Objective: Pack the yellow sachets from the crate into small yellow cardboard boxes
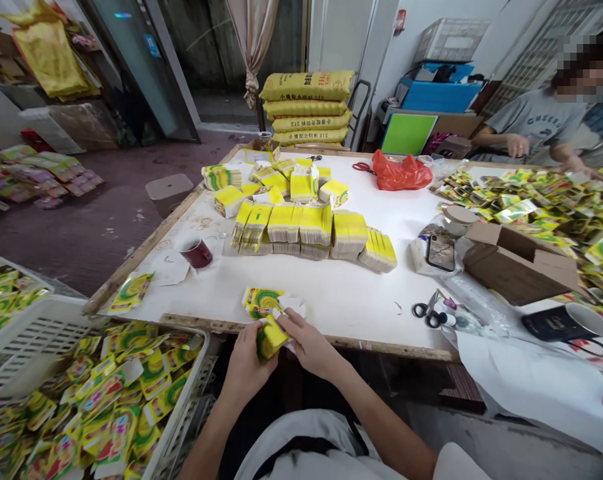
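Near the table's front edge, my left hand is closed around a small yellow-green printed carton. My right hand grips the same carton at its upper right side, fingers against a white flap. Just behind it on the table lies another yellow-green carton, flat, with a white part showing. Farther back, rows of stacked yellow cards or flattened cartons stand across the table. Looser bundles are heaped behind those rows.
A white crate full of printed cartons stands at my left. A maroon mug, scissors, a phone, a cardboard box and a black mug are on the table. A person sits by a carton pile at right.
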### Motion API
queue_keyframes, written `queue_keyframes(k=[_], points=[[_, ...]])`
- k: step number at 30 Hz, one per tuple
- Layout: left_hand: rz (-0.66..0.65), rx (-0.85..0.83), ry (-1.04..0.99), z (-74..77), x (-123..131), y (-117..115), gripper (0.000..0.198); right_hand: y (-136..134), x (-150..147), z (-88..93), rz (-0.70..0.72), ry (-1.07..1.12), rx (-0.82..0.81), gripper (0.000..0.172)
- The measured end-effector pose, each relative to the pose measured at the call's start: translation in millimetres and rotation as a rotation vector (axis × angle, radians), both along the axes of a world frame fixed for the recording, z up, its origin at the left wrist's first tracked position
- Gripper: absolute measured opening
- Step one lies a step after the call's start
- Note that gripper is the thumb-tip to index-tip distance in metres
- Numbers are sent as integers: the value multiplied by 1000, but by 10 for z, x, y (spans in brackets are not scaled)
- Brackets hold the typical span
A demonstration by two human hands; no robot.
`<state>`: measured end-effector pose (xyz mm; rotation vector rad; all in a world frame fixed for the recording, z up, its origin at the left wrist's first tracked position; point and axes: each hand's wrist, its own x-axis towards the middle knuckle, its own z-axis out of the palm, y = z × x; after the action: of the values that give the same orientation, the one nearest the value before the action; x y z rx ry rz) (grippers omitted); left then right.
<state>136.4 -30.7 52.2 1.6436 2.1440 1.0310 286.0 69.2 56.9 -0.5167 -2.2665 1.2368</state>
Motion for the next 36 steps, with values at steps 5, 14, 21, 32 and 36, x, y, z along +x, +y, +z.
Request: queue_keyframes(k=[5, 14, 21, 32, 36], points=[[-64, -164, -138, 226, -83, -44, 44, 83, 72, 78, 135, -170, 39, 37], [-117, -224, -109, 248, -78, -76, 50, 191, 146, 248, 287, -208, 33, 35], [-149, -252, -161, 233, -160, -87, 58, 204, 138, 204, 341, -119, -16, 16], [61, -112, 17, 105, -392, -214, 53, 69, -120, -166, -110, -50, -241, 61], [627, -324, 347, 139, -1095, -783, 66, 323, -261, -281, -336, -367, -31, 20]])
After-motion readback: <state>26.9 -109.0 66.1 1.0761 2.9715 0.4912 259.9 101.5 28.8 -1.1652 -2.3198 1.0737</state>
